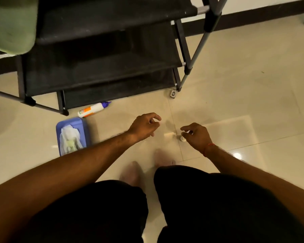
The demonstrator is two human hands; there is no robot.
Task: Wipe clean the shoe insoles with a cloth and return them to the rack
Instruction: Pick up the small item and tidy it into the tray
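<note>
Hands (170,128) empty, cloth (69,139) well left.

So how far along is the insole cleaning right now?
Done: a green insole lies on the rack, though whether it was wiped is unclear. In hand: nothing; left hand and right hand are empty. Left: the cloth sits in the blue tray.

Counts: 1 rack (102,67) w/ 3 shelves visible, 1 green insole (12,25), 1 bottle (93,109). 1 blue tray (82,125) w/ 1 cloth (69,139). 2 hands: left hand (144,126), right hand (196,135).
</note>
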